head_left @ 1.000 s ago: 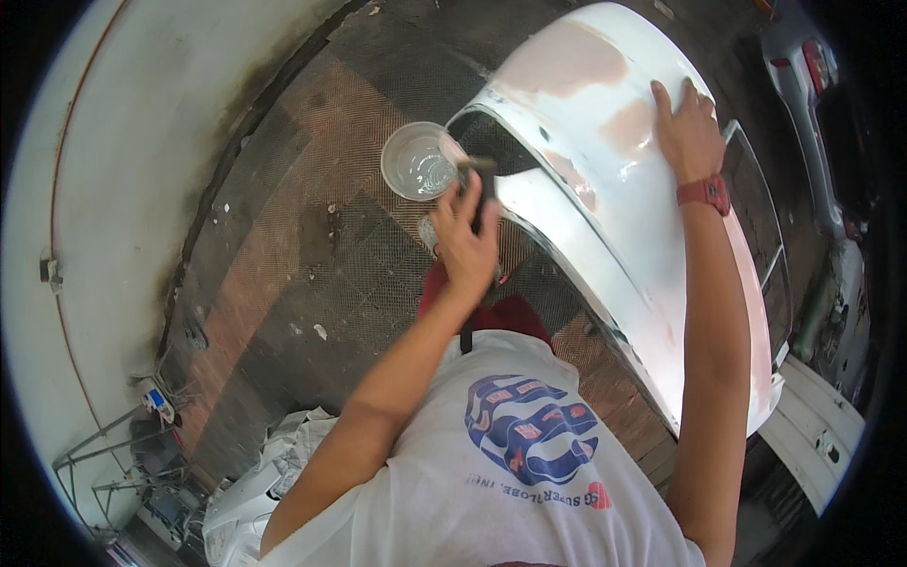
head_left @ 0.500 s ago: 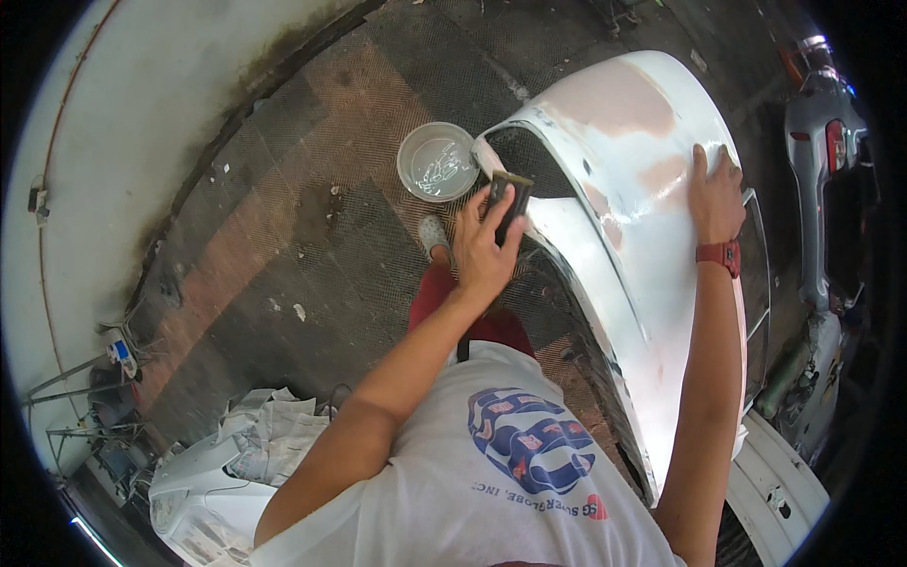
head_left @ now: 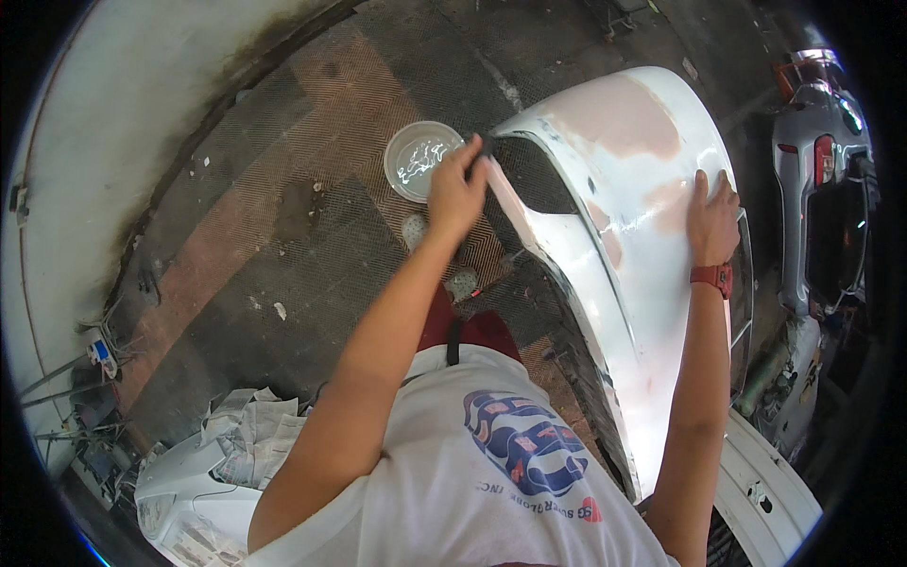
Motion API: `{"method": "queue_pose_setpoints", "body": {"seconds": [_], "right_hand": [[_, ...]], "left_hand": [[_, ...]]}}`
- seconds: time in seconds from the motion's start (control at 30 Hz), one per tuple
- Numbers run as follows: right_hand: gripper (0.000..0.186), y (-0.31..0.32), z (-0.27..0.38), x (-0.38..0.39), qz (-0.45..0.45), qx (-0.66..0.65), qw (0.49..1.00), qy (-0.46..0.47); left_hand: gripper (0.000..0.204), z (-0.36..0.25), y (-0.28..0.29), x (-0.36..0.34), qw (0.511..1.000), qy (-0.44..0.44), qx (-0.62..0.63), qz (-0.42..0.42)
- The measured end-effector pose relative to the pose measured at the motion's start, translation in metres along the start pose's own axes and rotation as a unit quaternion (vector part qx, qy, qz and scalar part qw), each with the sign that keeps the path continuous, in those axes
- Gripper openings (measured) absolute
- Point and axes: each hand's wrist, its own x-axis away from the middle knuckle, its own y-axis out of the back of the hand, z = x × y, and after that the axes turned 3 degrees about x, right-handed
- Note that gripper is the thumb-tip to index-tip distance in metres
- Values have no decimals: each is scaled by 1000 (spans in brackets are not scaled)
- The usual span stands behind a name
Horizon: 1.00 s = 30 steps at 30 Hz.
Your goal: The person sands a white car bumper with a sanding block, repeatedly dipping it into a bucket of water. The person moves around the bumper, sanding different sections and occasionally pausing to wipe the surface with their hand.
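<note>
A large white car bumper [head_left: 628, 246] with pinkish filler patches [head_left: 619, 123] stands in front of me and to the right. My left hand [head_left: 457, 194] is closed around a dark sanding block [head_left: 487, 147], mostly covered by the fingers, at the tip of the bumper's narrow left arm beside the opening. On the bumper's right side my right hand [head_left: 712, 222] lies flat with fingers stretched out, holding nothing; a red watch [head_left: 713, 277] is on that wrist. Just left of my left hand, a round clear tub [head_left: 398, 175] of water sits on the floor.
A white bumper [head_left: 194, 501] with newspaper [head_left: 255, 435] on it lies at the lower left. At the right stands a grey bumper [head_left: 792, 222] with a red light. Another white panel [head_left: 770, 482] is at the lower right. A pale wall [head_left: 104, 142] runs along the left.
My left hand has moved up and slightly left with the sanding block, from above the narrow arm to its tip. My right hand stays on the bumper. The whole view has shifted a little.
</note>
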Motion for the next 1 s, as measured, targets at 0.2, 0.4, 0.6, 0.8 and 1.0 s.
{"method": "queue_pose_setpoints", "body": {"seconds": [0.2,0.4,0.6,0.8,1.0], "right_hand": [[85,-5,-4,-1,-10,1,1000,8],[84,2,-1,4,-2,-12,1000,0],[88,-1,2,-5,5,-11,1000,-4],[86,-10,-4,-2,-25,-2,1000,-4],[84,-28,-7,-10,-90,-32,995,14]], "left_hand": [[49,15,4,-23,998,34,10,51],[55,-71,-4,111,991,-60,-95,73],[49,-27,21,-28,969,-28,-210,128],[48,-107,35,27,900,-106,-321,273],[45,-88,32,-11,901,-120,-363,205]]}}
